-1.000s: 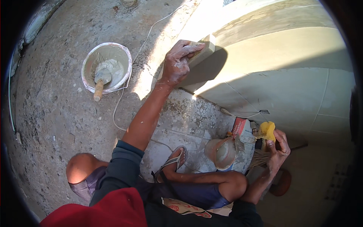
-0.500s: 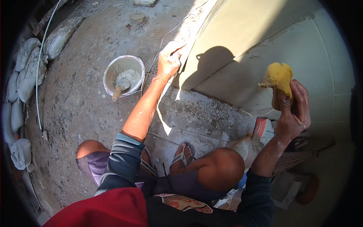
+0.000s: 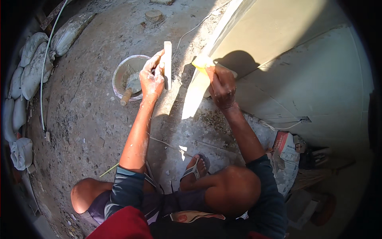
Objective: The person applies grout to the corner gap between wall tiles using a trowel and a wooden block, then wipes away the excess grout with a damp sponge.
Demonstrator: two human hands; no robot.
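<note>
My left hand (image 3: 152,81) is closed on a pale narrow board (image 3: 168,63), held upright just right of the bucket. In my right hand (image 3: 223,85) a yellow sponge (image 3: 201,62) is gripped. The sponge meets the sunlit edge of the plastered wall (image 3: 274,28); my fingers partly cover it. Beside my left hand stands a white-rimmed bucket (image 3: 115,81) with pale paste inside. A trowel with a wooden handle (image 3: 126,96) leans in it, the handle over the rim.
Stacked white sacks (image 3: 34,75) line the far left, with a pale hose (image 3: 43,87) running past them. At my right are a red-and-white bag (image 3: 283,149) and a cable (image 3: 294,124) by the wall. A round stump-like block (image 3: 154,16) stands on the rough ground ahead.
My right hand has brought the sponge leftward from the right side to the wall's edge. My left hand has moved left, off the wall's edge, and now visibly holds the board.
</note>
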